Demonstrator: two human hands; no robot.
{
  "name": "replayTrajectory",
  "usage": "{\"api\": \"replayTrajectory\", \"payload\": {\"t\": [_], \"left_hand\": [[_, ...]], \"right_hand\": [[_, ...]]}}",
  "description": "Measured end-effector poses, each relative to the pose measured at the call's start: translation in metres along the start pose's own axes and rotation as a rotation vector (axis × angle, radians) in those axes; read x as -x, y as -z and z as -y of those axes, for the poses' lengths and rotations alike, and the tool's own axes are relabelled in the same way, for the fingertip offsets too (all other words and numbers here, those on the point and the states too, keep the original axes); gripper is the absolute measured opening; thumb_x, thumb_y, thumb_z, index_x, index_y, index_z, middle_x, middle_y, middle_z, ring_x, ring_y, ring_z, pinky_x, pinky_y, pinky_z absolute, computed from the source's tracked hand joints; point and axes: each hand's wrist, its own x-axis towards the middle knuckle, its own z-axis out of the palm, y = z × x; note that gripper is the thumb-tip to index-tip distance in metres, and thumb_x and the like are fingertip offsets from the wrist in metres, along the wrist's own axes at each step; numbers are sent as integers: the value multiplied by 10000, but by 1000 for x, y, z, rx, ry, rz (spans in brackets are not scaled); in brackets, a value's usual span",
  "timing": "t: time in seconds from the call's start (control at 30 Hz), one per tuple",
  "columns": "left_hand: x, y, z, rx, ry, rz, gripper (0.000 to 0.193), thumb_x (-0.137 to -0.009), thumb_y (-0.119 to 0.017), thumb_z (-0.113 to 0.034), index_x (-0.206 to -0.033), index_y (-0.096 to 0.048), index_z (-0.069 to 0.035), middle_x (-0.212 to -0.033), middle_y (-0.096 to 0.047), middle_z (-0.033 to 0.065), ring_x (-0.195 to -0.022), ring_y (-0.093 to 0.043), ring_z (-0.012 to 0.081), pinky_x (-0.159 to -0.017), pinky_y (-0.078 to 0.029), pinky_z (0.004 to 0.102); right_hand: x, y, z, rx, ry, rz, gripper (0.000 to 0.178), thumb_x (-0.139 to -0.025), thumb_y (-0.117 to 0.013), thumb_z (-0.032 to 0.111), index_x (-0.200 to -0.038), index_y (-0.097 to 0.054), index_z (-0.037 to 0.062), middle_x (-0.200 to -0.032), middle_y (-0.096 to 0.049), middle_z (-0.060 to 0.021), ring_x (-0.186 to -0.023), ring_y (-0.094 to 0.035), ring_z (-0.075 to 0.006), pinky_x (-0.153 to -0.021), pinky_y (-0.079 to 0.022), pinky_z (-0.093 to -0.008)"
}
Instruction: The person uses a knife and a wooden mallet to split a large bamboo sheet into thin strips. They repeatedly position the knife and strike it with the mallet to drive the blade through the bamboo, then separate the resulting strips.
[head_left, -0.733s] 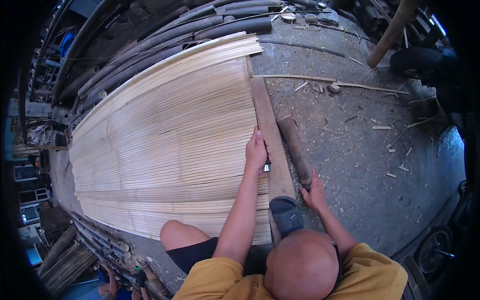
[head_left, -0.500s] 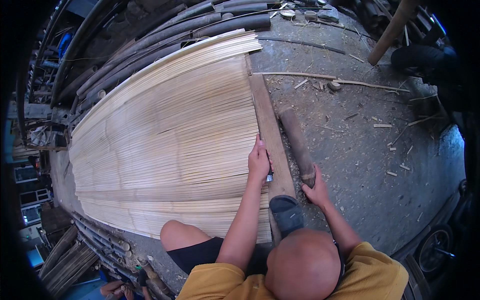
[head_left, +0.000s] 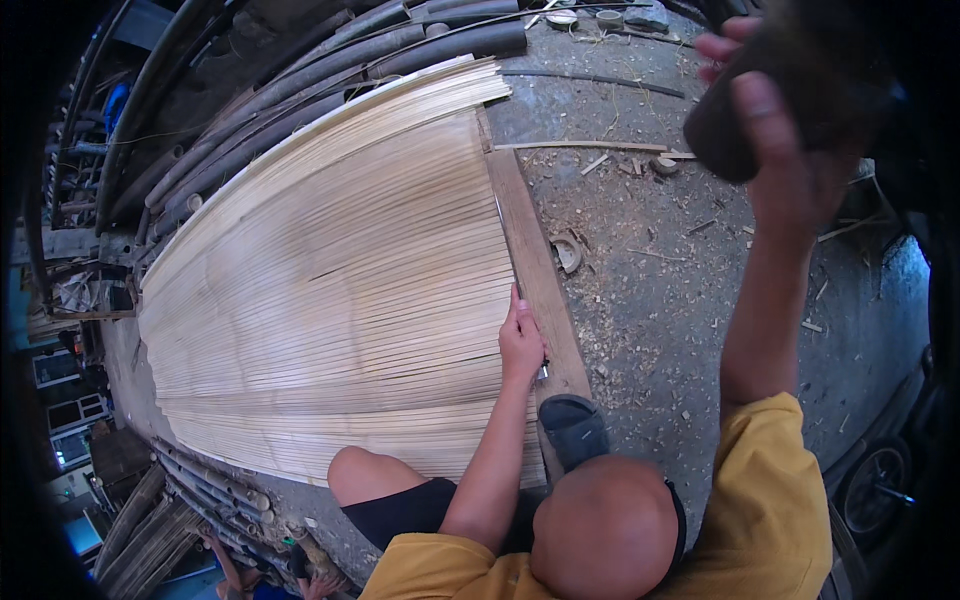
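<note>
Slat mat (head_left: 340, 280) is spread left of the left hand (head_left: 523, 345), its edge just beside the grip | chip-strewn floor (head_left: 650, 320) is stretched rightward, past the plank (head_left: 545, 300) alongside that grip | dark log (head_left: 820, 80) is clasped in the right hand (head_left: 800, 185), held above the floor | slim metal-ended tool (head_left: 543, 371) is gripped in the left hand

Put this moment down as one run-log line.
left hand: grips tool handle at board edge | right hand: holds wooden club raised | slats: spread left of board
</note>
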Motion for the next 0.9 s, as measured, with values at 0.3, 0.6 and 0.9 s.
{"api": "replayTrajectory", "payload": {"t": [0.3, 0.6, 0.9], "left_hand": [[-1, 11, -11, 54, 119, 16, 524, -1119, -395, -396, -1609, -356, -214, -674, -459, -9, -489, -471, 97, -416, -450, 285], [2, 0, -3, -208, -67, -32, 553, -1110, -415, -393, -1601, -365, -146, -654, -495, 16, -482, -526, 129, -451, -478, 313], [29, 3, -36, 1, 128, 44, 563, -1111, -425, -380, -1617, -328, -150, -634, -443, -8, -469, -481, 101, -431, -455, 296]], "right_hand": [[175, -57, -115, 566, -864, 781, 878, -824, -750, 203, -1579, -307, 132, -1419, -572, -187, -1292, -576, -317, -1076, -458, -409], [155, -54, -74, -2, -733, 473, 1066, -715, -793, 203, -1635, -255, 170, -1554, -469, -195, -1414, -483, -315, -1165, -380, -404], [39, -7, -17, 33, -483, 354, 1053, -731, -836, 216, -1624, -282, 152, -1494, -499, -183, -1340, -526, -307, -1128, -426, -440]]}}
